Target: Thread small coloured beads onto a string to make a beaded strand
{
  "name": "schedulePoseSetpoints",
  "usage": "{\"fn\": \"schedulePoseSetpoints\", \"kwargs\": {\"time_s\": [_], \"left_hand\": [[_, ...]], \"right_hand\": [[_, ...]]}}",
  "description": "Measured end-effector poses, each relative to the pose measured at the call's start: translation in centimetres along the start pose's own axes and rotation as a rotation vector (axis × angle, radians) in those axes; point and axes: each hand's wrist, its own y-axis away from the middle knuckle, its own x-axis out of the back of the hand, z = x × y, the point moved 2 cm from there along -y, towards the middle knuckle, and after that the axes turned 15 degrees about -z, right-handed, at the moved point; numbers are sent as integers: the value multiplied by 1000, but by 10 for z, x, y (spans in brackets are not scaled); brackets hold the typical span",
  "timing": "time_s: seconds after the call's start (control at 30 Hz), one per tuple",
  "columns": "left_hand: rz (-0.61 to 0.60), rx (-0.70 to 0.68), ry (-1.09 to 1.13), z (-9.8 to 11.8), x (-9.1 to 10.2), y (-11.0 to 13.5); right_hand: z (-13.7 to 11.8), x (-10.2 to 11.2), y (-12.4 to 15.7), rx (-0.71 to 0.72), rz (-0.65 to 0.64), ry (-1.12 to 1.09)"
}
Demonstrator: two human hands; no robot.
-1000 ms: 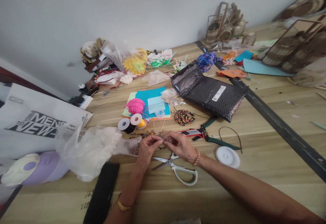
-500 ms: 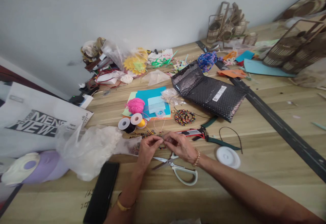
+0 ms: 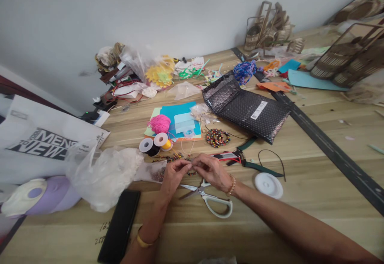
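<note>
My left hand (image 3: pixel 175 175) and my right hand (image 3: pixel 212 171) meet in front of me, thumbs and forefingers pinched together at the tips. A short string of small coloured beads (image 3: pixel 192 172) shows just under the fingertips, and both hands appear closed on its ends; the pinched part itself is too small to make out. A clear thread runs down toward the fingers from a small clear spool (image 3: pixel 189 133). More loose beads (image 3: pixel 174 158) lie behind my left hand. Open scissors (image 3: pixel 207 196) with pale handles lie below the right hand.
Behind the hands are black (image 3: pixel 148 147) and yellow thread spools (image 3: pixel 163 141), pink yarn (image 3: pixel 160 124), a coiled bead strand (image 3: pixel 217 138), a red cutter (image 3: pixel 226 156) and a black bubble mailer (image 3: pixel 252 106). A white spool (image 3: pixel 269 185) lies right, a black phone (image 3: pixel 120 228) left.
Almost nothing differs. Both hands stay pinched at the same spot, with only a very slight shift of the fingers.
</note>
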Motion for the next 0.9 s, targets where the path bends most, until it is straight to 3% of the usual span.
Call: {"fn": "schedulePoseSetpoints", "kwargs": {"time_s": [0.9], "left_hand": [[46, -87, -221, 13, -4, 6]], "right_hand": [[1, -1, 1, -52, -15, -11]]}}
